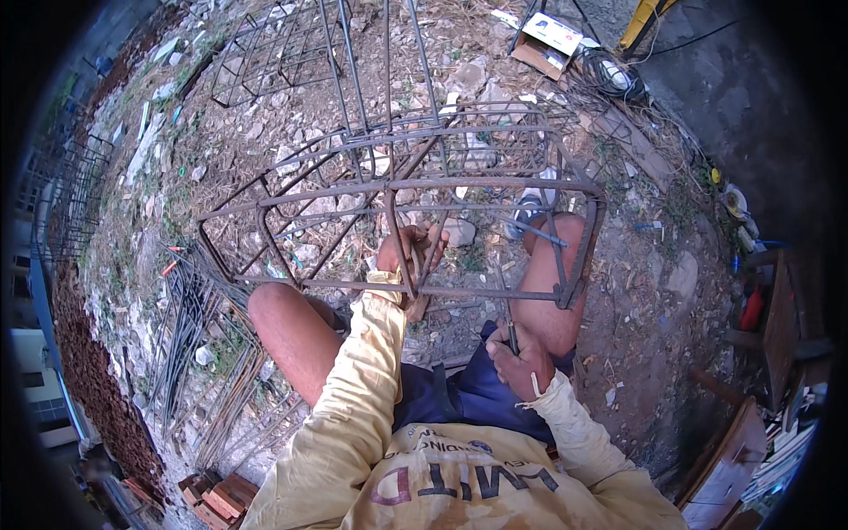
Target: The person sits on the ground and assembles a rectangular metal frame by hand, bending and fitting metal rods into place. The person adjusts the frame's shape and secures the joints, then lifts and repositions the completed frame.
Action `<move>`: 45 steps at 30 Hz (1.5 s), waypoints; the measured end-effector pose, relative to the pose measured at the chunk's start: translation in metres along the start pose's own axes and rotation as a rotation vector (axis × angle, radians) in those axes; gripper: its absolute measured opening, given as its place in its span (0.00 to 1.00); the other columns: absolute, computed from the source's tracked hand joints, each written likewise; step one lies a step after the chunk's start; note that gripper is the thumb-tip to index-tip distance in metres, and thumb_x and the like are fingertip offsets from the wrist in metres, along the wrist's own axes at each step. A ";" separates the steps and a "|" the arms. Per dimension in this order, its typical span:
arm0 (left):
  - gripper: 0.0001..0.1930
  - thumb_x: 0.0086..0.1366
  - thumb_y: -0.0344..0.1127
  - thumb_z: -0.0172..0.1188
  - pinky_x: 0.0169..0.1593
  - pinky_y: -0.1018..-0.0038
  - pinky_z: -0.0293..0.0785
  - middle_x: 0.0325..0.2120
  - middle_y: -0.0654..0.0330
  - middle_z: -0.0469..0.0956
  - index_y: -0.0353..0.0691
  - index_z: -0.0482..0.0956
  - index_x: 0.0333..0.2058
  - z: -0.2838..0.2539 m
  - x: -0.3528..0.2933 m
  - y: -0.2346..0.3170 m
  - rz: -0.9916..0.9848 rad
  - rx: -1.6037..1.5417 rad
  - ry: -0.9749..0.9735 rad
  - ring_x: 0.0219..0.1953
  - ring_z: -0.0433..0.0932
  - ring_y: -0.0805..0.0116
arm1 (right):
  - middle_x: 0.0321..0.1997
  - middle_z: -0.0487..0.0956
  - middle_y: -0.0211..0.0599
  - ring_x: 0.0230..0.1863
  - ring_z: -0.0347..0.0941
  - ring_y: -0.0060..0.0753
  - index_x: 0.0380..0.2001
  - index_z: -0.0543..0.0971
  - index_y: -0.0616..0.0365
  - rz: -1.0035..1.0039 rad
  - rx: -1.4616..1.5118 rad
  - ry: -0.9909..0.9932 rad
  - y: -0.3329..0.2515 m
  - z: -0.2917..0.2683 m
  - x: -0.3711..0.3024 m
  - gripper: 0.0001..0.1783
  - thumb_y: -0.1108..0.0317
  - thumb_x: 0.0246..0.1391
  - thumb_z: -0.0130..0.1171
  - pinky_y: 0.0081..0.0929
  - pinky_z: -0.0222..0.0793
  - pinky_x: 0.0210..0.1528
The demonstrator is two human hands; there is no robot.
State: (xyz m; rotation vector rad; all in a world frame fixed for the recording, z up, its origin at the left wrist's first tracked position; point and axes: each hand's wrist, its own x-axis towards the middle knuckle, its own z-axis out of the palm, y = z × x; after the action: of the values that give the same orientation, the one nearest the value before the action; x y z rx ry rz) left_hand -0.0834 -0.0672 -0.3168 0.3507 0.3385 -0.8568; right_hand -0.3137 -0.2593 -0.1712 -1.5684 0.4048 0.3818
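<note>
Shirt: pale yellow, long-sleeved cloth with printed dark lettering (442, 486), nearest the camera in the head view, at 6 o'clock.
Shorts: navy blue cloth (459, 395), just beyond the shirt hem, with the bare knees apart at 8 and 3 o'clock.
Cage: brown-grey, box-shaped frame of bent steel bars (391, 208), spanning the middle and reaching toward 12 o'clock; its near side crosses in front of the right leg, though whether it rests on the legs cannot be told.
Left hand: bare, near the centre (412, 250), among the near bars of the cage; its fingers are bent, but whether they close on a bar cannot be told.
Right hand: clenched at 4 o'clock (523, 360), grasping a slim dark metal tool (512, 336) whose tip points toward 12, below the cage's near edge.
Rods: long grey steel lengths (353, 75) rising out of view at 12 o'clock.
Second cage: thin dark-barred rectangular frame (265, 55), on the ground at 11.
Bundle: loose, thin dark steel bars (187, 322), at 8 to 9.
Bricks: reddish-brown blocks (225, 499), at 7.
Box: open white-and-brown cardboard (552, 37), at 1, beside a coiled black cable (609, 75).
Ground: rubble-strewn brown earth (645, 291) all around.
</note>
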 end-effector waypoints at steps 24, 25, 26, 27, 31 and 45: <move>0.10 0.69 0.37 0.40 0.21 0.82 0.67 0.24 0.65 0.70 0.38 0.67 0.36 0.084 -0.041 -0.023 -0.071 0.113 0.202 0.22 0.69 0.77 | 0.22 0.71 0.28 0.23 0.63 0.18 0.33 0.76 0.60 -0.536 -0.213 0.385 -0.018 0.021 0.100 0.10 0.64 0.55 0.61 0.21 0.63 0.27; 0.10 0.69 0.37 0.40 0.21 0.82 0.67 0.24 0.65 0.69 0.38 0.67 0.36 0.088 -0.042 -0.023 -0.074 0.155 0.196 0.22 0.69 0.77 | 0.22 0.71 0.27 0.23 0.63 0.17 0.33 0.76 0.60 -0.514 -0.192 0.381 -0.017 0.022 0.101 0.10 0.64 0.55 0.61 0.21 0.63 0.27; 0.10 0.69 0.37 0.40 0.21 0.82 0.67 0.24 0.66 0.69 0.38 0.67 0.36 0.092 -0.043 -0.023 -0.077 0.196 0.191 0.22 0.68 0.78 | 0.22 0.70 0.27 0.23 0.63 0.17 0.33 0.76 0.60 -0.508 -0.181 0.381 -0.016 0.022 0.101 0.11 0.63 0.56 0.61 0.20 0.62 0.27; 0.10 0.69 0.37 0.40 0.21 0.82 0.67 0.23 0.67 0.68 0.39 0.67 0.36 0.094 -0.043 -0.024 -0.081 0.238 0.185 0.22 0.68 0.78 | 0.21 0.70 0.26 0.23 0.62 0.16 0.33 0.76 0.60 -0.503 -0.171 0.384 -0.015 0.021 0.102 0.11 0.62 0.56 0.61 0.20 0.62 0.26; 0.09 0.70 0.37 0.41 0.19 0.83 0.66 0.22 0.67 0.69 0.40 0.67 0.34 0.093 -0.040 -0.022 -0.089 0.238 0.178 0.20 0.68 0.79 | 0.21 0.70 0.25 0.23 0.62 0.16 0.33 0.76 0.60 -0.488 -0.129 0.380 -0.019 0.018 0.102 0.13 0.59 0.56 0.60 0.20 0.62 0.26; 0.07 0.70 0.34 0.41 0.21 0.81 0.68 0.22 0.64 0.69 0.37 0.65 0.39 0.088 -0.026 -0.028 -0.069 -0.045 0.057 0.18 0.66 0.80 | 0.22 0.73 0.32 0.24 0.67 0.22 0.34 0.76 0.60 -0.450 -0.227 0.436 -0.024 0.012 0.105 0.09 0.66 0.54 0.59 0.23 0.65 0.28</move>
State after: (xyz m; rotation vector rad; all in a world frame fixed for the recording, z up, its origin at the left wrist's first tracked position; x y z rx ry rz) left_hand -0.1079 -0.1053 -0.2318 0.3232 0.4238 -0.9062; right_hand -0.2103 -0.2490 -0.2008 -1.9097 0.3335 -0.2776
